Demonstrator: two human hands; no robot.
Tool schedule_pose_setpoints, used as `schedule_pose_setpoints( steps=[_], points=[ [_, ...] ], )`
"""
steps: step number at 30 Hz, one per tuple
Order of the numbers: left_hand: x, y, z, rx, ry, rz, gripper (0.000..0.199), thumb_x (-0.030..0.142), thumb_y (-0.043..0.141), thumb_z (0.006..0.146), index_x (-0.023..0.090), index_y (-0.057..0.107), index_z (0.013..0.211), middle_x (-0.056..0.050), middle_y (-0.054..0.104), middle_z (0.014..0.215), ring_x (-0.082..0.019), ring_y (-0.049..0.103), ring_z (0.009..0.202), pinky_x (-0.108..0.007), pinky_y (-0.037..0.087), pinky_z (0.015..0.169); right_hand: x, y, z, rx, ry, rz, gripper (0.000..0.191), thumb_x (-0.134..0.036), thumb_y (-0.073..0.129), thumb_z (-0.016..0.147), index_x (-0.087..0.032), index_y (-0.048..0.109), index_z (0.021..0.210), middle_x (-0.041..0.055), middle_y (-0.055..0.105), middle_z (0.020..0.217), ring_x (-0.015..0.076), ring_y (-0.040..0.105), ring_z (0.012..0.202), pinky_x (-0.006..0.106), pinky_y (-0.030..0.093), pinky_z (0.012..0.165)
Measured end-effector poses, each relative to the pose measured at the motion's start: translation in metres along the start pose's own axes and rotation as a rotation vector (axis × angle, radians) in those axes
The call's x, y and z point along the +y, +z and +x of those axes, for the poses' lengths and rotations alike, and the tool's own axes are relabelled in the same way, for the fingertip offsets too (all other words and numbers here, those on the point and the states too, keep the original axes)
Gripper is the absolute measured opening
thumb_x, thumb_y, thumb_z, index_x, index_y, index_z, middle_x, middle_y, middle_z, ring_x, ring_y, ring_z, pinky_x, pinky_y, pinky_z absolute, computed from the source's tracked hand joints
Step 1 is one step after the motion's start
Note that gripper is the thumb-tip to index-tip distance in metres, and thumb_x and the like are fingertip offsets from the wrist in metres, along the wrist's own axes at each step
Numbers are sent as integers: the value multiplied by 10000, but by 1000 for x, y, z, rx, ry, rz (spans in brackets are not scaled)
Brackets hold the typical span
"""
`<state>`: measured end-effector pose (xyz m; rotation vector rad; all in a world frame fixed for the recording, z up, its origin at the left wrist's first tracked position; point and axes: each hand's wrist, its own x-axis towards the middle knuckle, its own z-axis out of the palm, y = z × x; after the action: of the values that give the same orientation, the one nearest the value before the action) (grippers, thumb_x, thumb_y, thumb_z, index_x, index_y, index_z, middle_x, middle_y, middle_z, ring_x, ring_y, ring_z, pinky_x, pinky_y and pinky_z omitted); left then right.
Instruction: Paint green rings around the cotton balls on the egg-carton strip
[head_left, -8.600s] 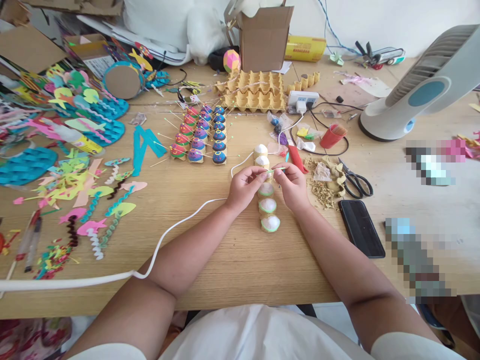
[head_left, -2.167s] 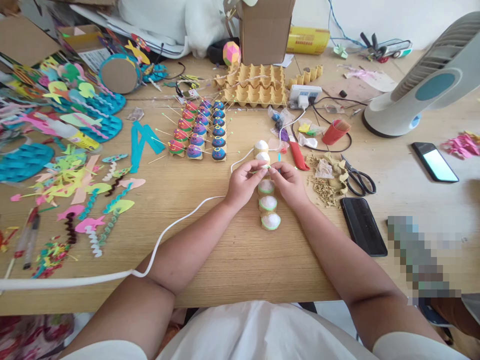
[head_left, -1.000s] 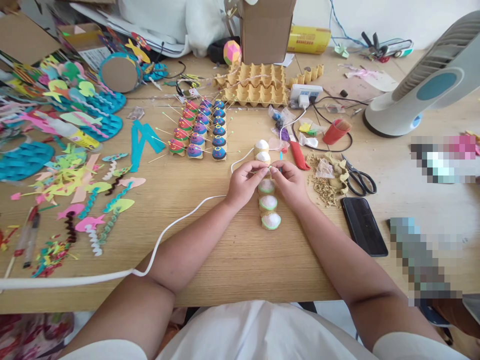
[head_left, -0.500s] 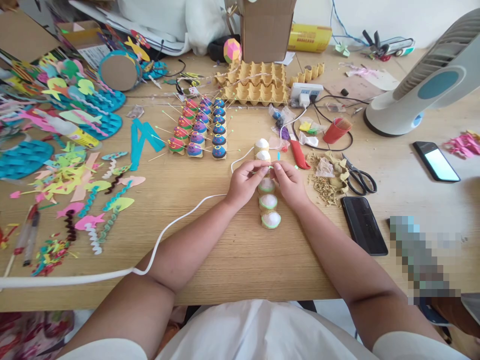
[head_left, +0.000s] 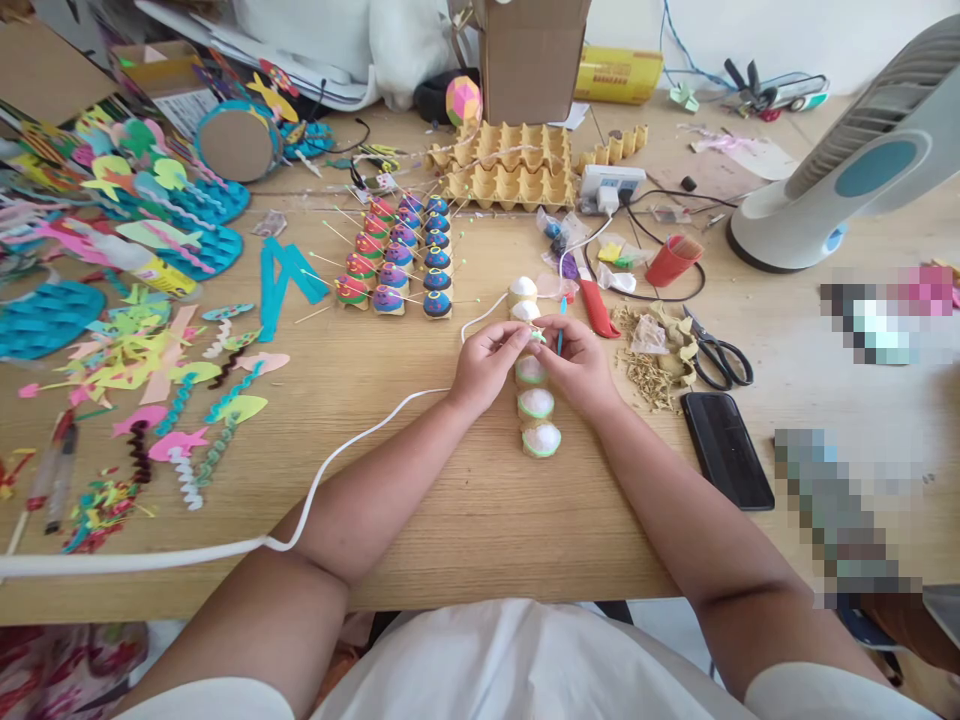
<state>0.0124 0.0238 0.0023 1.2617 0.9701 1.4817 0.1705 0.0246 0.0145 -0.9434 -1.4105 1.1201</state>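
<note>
Head view, both hands (head_left: 487, 368) (head_left: 579, 366) pinching green piece (head_left: 538, 336) between them, over white-topped cups (head_left: 536, 403)

Yellow roll (head_left: 621, 74): red characters, too blurred to read; well beyond the right hand (head_left: 577, 362).
Bottle (head_left: 159, 268): marks on its yellow label, illegible; far left of the left hand (head_left: 484, 368).
Carton (head_left: 186, 112): small print on its white panel, unreadable; leftward and well beyond both hands.
</note>
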Motion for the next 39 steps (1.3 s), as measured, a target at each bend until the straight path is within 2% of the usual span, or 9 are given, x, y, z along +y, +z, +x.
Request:
schedule_pose_setpoints(
  steps=[8, 14, 19, 22, 26, 30, 33, 36, 39],
  points=[
    [-3, -1, -2, -12, -43, 18, 538, 745, 813, 835, 219, 867, 931, -57, 855, 924, -200, 781, 881, -325, 630, 830, -7, -2, 0, 34, -83, -113, 332, -571, 861, 848, -261, 797, 947, -8, 657, 757, 153, 513, 691, 332, 453, 657],
    [1, -1, -3, -13, -80, 13, 594, 790, 729, 885, 214, 869, 926, -67, 844, 900, -207, 774, 849, -330, 621, 801, -7, -2, 0, 80, -50, -118, 349, -593, 859, 842, -260, 779, 909, -2, 690, 780, 148, 514, 690, 330, 452, 662],
    [-2, -2, -2, -37, -54, -51, 532, 700, 871, 806, 238, 865, 1069, -78, 861, 1075, -218, 792, 1000, -341, 631, 913, -7, -2, 2, 124, -4, -21, 438, -657, 893, 781, -260, 735, 877, -2, 695, 817, 151, 562, 740, 320, 484, 690],
    [-5, -2, -2, -33, -35, -33, 470, 609, 910, 808, 237, 854, 1090, -70, 860, 1089, -186, 779, 942, -312, 621, 867, -5, -3, 3, 127, 18, 36, 482, -687, 910, 740, -253, 748, 878, -4, 692, 818, 144, 560, 740, 313, 489, 689],
    [-6, -2, 0, 11, 0, 8, 357, 547, 863, 878, 228, 848, 1037, -59, 859, 1048, -178, 776, 923, -316, 616, 873, -3, -5, 4, 100, 76, 56, 517, -697, 913, 732, -270, 796, 999, -8, 684, 802, 140, 540, 694, 307, 490, 636],
    [-5, -2, 1, 37, 10, 20, 376, 568, 829, 894, 221, 836, 1040, -64, 855, 1070, -200, 785, 982, -341, 616, 929, 0, -5, 5, 75, 67, 45, 477, -659, 881, 798, -285, 790, 1080, -10, 660, 799, 140, 523, 679, 310, 479, 622],
    [-6, -4, 1, 43, 9, 32, 368, 567, 829, 891, 230, 838, 1038, -58, 852, 1064, -200, 775, 988, -336, 608, 927, 1, -5, 4, 69, 56, 34, 443, -637, 872, 815, -272, 771, 1043, -18, 630, 774, 141, 522, 681, 308, 470, 624],
    [-8, -4, 0, 49, 30, 49, 337, 548, 833, 896, 241, 841, 1034, -57, 847, 1080, -197, 762, 1004, -333, 599, 938, 2, -5, 4, 93, 80, 42, 429, -629, 876, 809, -251, 770, 982, -10, 671, 789, 135, 541, 685, 299, 474, 631],
    [-8, -3, 0, 5, 21, -8, 370, 556, 874, 859, 246, 822, 1055, -58, 839, 1116, -192, 768, 1011, -336, 609, 947, 2, -4, 4, 113, 77, 34, 386, -594, 861, 835, -241, 782, 967, 1, 730, 830, 138, 597, 727, 302, 510, 687]
  ],
)
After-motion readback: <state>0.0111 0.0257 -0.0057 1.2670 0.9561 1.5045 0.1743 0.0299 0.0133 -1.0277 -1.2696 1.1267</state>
